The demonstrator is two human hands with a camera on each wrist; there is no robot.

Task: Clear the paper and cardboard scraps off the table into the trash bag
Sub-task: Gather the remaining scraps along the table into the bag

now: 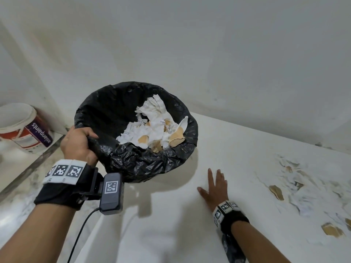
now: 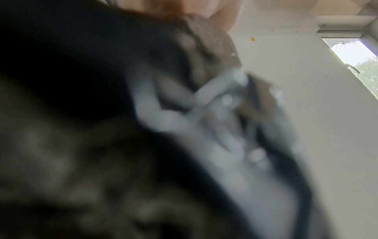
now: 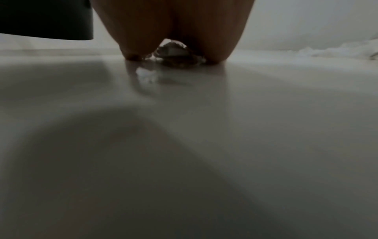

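A black trash bag [image 1: 106, 114] hangs open beside the white table's left end, with crumpled white paper and brown cardboard pieces [image 1: 152, 128] inside. My left hand [image 1: 79, 143] grips the bag's rim on its near left side. My right hand [image 1: 214, 188] lies flat on the table [image 1: 171, 224] with straight, spread fingers, a little to the right of the bag. More paper and cardboard scraps [image 1: 296, 188] lie scattered on the table's right part, blurred. In the left wrist view the bag's plastic [image 2: 204, 129] fills the frame, out of focus. The right wrist view shows my palm [image 3: 174, 24] pressed on the table.
A paint bucket [image 1: 24, 130] lies on its side on the floor at the far left. A plain white wall [image 1: 209, 54] runs right behind the table. The marble floor [image 1: 22, 186] shows to the left of the table edge.
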